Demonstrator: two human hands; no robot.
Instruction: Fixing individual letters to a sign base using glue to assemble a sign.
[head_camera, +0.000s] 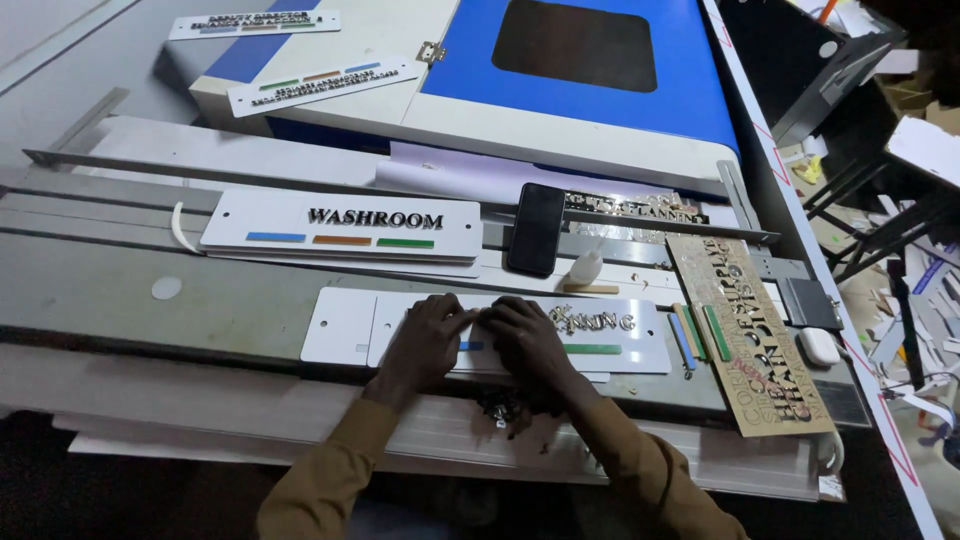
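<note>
Both forearms, in brown sleeves, are reaching up from the bottom edge and angling inward, so the two hands are meeting side by side over the workbench (120, 300). They are resting on a long white sign plate (640, 345) that is lying flat along the bench's front edge, directly under the palms and stretching out to either side of them.

The left hand (425, 335) is lying palm down with its fingers curled together, the tips pressing on the plate's upper middle. The right hand (525, 335) is sitting just beside it, touching it, fingers bent and bunched at the start of a row of shiny metal letters (592, 322) — whether either hand is pinching a letter cannot be told.

A short blue strip (471, 346) is peeking out between the hands, and a green strip (592, 349) is lying on the plate to the right. Farther back, a finished white sign (345, 224) and a black phone (536, 229) are lying well apart from the hands — both untouched.
</note>
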